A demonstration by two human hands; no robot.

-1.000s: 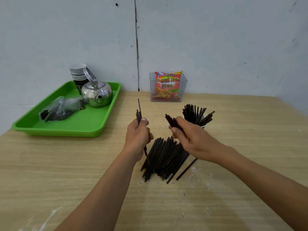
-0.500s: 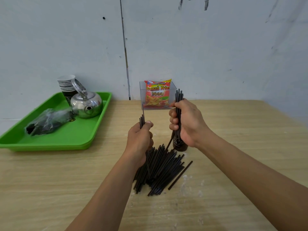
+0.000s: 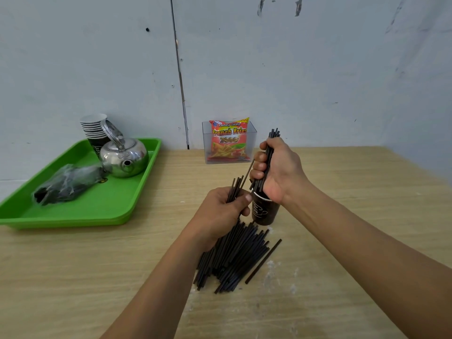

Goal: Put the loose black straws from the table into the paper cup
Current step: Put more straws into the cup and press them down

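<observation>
The right grip (image 3: 276,172) is clamped round the standing straws (image 3: 274,134) in the paper cup (image 3: 265,211), probably to clear room. The left grip (image 3: 220,212) clutches several loose straws (image 3: 235,188).

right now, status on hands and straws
Right hand grips straw bundle in paper cup, over its mouth. Left hand holds few straws. Loose straw pile on table.

A plain drinks corner: bare wall (image 3: 293,69), wooden table (image 3: 73,277), green tray (image 3: 97,211) with kettle (image 3: 124,155) and stacked cups (image 3: 94,128).
</observation>
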